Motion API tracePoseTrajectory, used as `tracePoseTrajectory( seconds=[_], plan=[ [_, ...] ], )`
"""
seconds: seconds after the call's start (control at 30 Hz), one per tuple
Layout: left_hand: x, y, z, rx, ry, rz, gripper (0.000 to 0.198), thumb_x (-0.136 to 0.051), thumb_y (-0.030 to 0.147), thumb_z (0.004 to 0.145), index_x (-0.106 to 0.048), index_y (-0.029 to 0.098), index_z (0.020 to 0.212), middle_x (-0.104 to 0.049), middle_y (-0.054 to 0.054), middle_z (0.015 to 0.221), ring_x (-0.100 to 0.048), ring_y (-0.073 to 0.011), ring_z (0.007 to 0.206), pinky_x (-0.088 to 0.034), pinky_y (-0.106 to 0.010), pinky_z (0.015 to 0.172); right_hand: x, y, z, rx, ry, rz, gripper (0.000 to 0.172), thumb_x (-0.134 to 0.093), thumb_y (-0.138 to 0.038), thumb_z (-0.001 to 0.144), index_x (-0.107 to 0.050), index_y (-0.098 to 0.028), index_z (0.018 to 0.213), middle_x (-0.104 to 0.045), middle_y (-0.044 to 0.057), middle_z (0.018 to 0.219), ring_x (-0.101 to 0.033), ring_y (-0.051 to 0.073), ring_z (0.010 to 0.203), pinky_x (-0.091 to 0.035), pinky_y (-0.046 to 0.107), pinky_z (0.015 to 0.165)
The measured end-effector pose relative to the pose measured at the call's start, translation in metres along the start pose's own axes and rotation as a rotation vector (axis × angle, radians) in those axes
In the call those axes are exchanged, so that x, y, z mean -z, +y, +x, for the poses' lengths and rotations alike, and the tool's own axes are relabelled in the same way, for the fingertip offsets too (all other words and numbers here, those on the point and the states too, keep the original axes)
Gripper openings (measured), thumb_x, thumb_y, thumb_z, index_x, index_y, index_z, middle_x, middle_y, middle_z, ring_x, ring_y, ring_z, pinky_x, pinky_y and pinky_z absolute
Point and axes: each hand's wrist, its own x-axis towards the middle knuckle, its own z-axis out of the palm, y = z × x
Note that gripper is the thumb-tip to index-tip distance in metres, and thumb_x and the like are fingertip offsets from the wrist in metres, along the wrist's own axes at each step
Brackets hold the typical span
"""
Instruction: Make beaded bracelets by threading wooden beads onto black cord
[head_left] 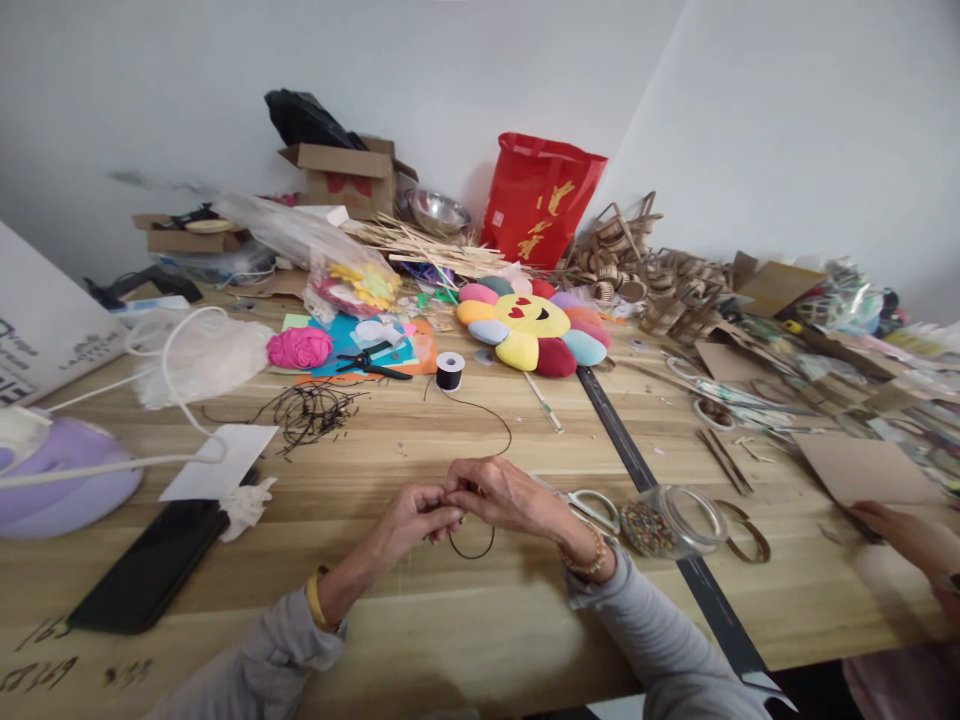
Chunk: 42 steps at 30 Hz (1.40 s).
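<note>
Above the middle of the wooden table, my left hand (417, 520) and my right hand (501, 494) meet, fingertips pinched together. Between them they grip a thin black cord (492, 546), which hangs in a small loop below the fingers. Anything small at the fingertips is hidden by my fingers. A spool of black cord (448, 374) stands upright beyond my hands, its loose strand curving toward them. White-handled scissors (595, 510) lie partly behind my right wrist. To their right, a clear jar of colourful beads (651, 524) lies on its side.
A tangle of black cords (309, 410), black-handled pliers (371, 364) and a black phone (150, 565) lie to the left. A flower cushion (534, 318) sits at the back. Another person's hand (911, 540) touches cardboard (862, 468) at right. A black strip (619, 430) crosses the table.
</note>
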Motion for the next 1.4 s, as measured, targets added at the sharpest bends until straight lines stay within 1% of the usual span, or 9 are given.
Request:
tracePoseTrajectory(
  seconds=[0.13, 0.2, 0.3, 0.4, 0.5, 0.83, 1.17, 1.27, 1.4],
  plan=[
    [0.002, -0.004, 0.0, -0.028, 0.05, -0.105, 0.029, -0.074, 0.039, 0.067, -0.065, 0.011, 0.071, -0.06, 0.0, 0.058, -0.045, -0.0073, 0.047, -0.033, -0.021, 0.048, 0.002, 0.001, -0.001, 0.025, 0.142, 0.036, 0.01, -0.056, -0.025, 0.09, -0.056, -0.017, 0.095, -0.057, 0.003, 0.095, -0.055, 0.008, 0.064, -0.042, 0.019, 0.061],
    [0.002, -0.005, 0.0, -0.014, 0.075, -0.142, 0.03, -0.074, 0.04, 0.068, -0.066, 0.011, 0.074, -0.061, -0.001, 0.057, -0.045, -0.0073, 0.046, -0.032, -0.021, 0.048, 0.006, 0.001, -0.002, 0.012, 0.177, 0.021, 0.012, -0.057, -0.027, 0.089, -0.055, -0.017, 0.096, -0.056, 0.003, 0.095, -0.054, 0.008, 0.062, -0.042, 0.02, 0.061],
    [0.002, -0.003, 0.0, 0.004, 0.087, -0.175, 0.031, -0.074, 0.041, 0.067, -0.065, 0.011, 0.069, -0.062, -0.001, 0.057, -0.047, -0.0075, 0.047, -0.033, -0.021, 0.048, 0.01, 0.001, -0.004, -0.009, 0.13, -0.026, 0.01, -0.059, -0.026, 0.088, -0.057, -0.017, 0.09, -0.056, 0.001, 0.087, -0.053, 0.008, 0.061, -0.04, 0.019, 0.059],
    [0.002, -0.002, 0.0, 0.001, 0.088, -0.18, 0.031, -0.075, 0.04, 0.066, -0.063, 0.012, 0.064, -0.062, -0.002, 0.056, -0.047, -0.0075, 0.047, -0.034, -0.021, 0.049, 0.01, 0.002, -0.003, 0.001, 0.071, -0.078, 0.002, -0.06, -0.019, 0.087, -0.059, -0.017, 0.086, -0.058, 0.0, 0.083, -0.053, 0.008, 0.063, -0.038, 0.019, 0.059],
    [0.002, -0.002, 0.0, -0.005, 0.085, -0.178, 0.03, -0.075, 0.039, 0.067, -0.063, 0.012, 0.065, -0.063, -0.002, 0.057, -0.047, -0.0077, 0.047, -0.035, -0.021, 0.049, 0.007, 0.004, -0.001, 0.023, 0.048, -0.118, 0.005, -0.06, -0.014, 0.085, -0.06, -0.018, 0.083, -0.059, 0.0, 0.081, -0.053, 0.009, 0.064, -0.036, 0.019, 0.06],
    [0.004, -0.002, 0.0, -0.007, 0.075, -0.186, 0.034, -0.073, 0.044, 0.069, -0.062, 0.011, 0.066, -0.061, -0.002, 0.057, -0.048, -0.0078, 0.048, -0.035, -0.021, 0.049, 0.005, 0.002, -0.003, 0.056, 0.042, -0.091, 0.003, -0.06, -0.015, 0.085, -0.061, -0.017, 0.084, -0.062, 0.001, 0.081, -0.056, 0.011, 0.067, -0.038, 0.02, 0.062],
    [0.008, -0.007, 0.003, -0.032, 0.083, -0.16, 0.03, -0.077, 0.036, 0.064, -0.06, 0.012, 0.062, -0.056, 0.001, 0.054, -0.047, -0.0081, 0.048, -0.033, -0.021, 0.049, 0.001, 0.003, -0.002, 0.126, -0.093, 0.008, 0.005, -0.059, -0.019, 0.087, -0.064, -0.019, 0.087, -0.065, 0.0, 0.084, -0.058, 0.011, 0.072, -0.04, 0.019, 0.066],
    [0.009, -0.002, 0.002, -0.032, 0.078, -0.121, 0.031, -0.079, 0.036, 0.06, -0.059, 0.012, 0.062, -0.059, 0.0, 0.055, -0.049, -0.009, 0.05, -0.035, -0.021, 0.051, 0.007, 0.008, -0.002, 0.082, -0.118, 0.102, 0.008, -0.059, -0.024, 0.087, -0.064, -0.017, 0.089, -0.064, 0.001, 0.082, -0.056, 0.01, 0.068, -0.041, 0.019, 0.062],
    [0.009, 0.007, 0.0, -0.058, 0.058, -0.025, 0.029, -0.078, 0.035, 0.06, -0.059, 0.013, 0.062, -0.06, -0.001, 0.059, -0.052, -0.0101, 0.053, -0.041, -0.023, 0.055, 0.009, 0.016, -0.002, -0.065, -0.009, 0.246, 0.012, -0.053, -0.023, 0.09, -0.06, -0.015, 0.094, -0.062, 0.001, 0.085, -0.054, 0.009, 0.07, -0.042, 0.018, 0.061]
  ],
)
